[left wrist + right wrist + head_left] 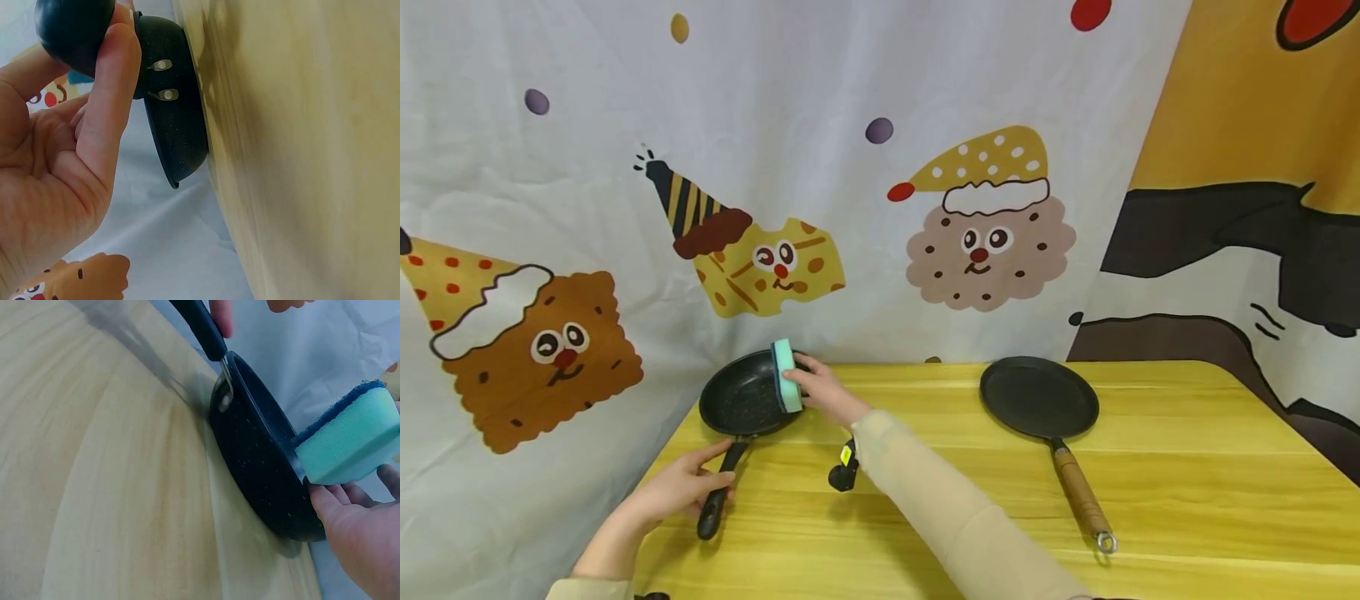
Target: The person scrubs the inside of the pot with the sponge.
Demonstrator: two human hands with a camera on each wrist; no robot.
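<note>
A black frying pan sits at the back left of the wooden table. My left hand grips its black handle, thumb and fingers on either side, as the left wrist view shows up close. My right hand holds a mint-green sponge over the right part of the pan. The sponge has a dark blue scouring side turned toward the pan's inside. In the right wrist view the sponge is tilted at the pan's rim, with the right fingertips by that rim.
A flat black pan with a wooden handle lies to the right on the table. A printed cloth hangs behind and to the left. Below my right sleeve is a small black object, apparently the wrist camera.
</note>
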